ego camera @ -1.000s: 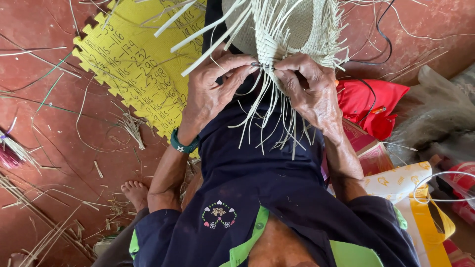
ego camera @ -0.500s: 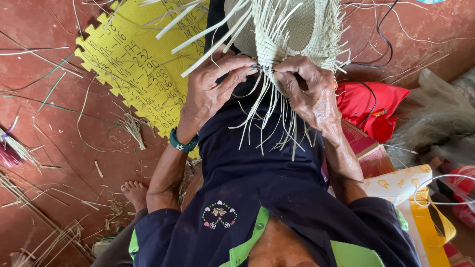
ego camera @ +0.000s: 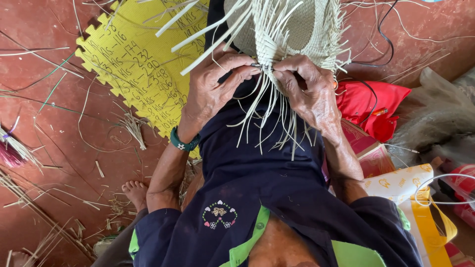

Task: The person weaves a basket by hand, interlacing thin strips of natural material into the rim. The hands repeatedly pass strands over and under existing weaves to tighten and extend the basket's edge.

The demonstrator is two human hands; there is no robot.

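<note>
both hands meet at the lower edge of a pale woven straw piece (ego camera: 292,29) held over the lap. the left hand (ego camera: 215,86) pinches loose strips at the weave's edge; the right hand (ego camera: 309,91) pinches the same spot, fingertips almost touching. loose strands (ego camera: 269,118) hang below. a yellow foam mat (ego camera: 138,74) lies left on the red floor (ego camera: 44,148), a red cloth (ego camera: 371,106) right.
</note>
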